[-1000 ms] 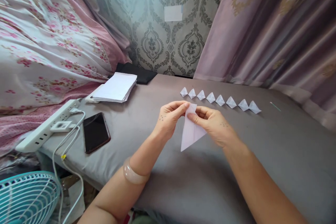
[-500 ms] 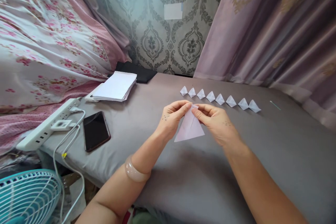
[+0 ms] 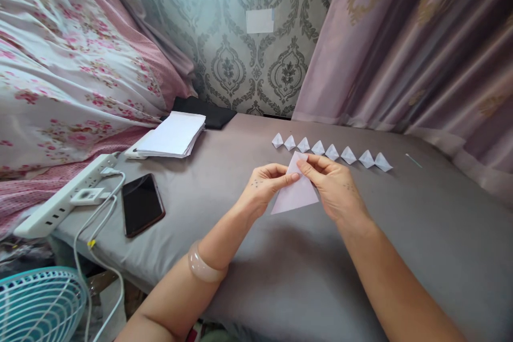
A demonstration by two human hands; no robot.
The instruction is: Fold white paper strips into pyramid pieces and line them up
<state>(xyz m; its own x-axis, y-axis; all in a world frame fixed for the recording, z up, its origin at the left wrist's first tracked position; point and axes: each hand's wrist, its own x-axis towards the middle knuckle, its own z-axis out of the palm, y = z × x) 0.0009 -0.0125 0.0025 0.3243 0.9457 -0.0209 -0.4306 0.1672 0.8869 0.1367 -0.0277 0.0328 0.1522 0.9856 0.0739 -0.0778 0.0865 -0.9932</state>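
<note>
A pale, folded sheet of paper, narrow at the top and wide at the bottom, is held up above the grey-covered table. My left hand pinches its left edge, thumb across the front. Near the top right, my right hand grips it between thumb and fingers. The fingers behind the paper are partly hidden. Just beyond my hands, several small folded white paper shapes stand in a slanting row.
A stack of white paper lies at the back left by a black item. Nearer are a phone, a power strip with white cables, and a blue fan beside the table. A thin stick lies far right.
My left hand has slid from the paper's top tip down its left edge. My right hand now holds near the tip, and more of the paper's upper part shows. The view has shifted slightly.
</note>
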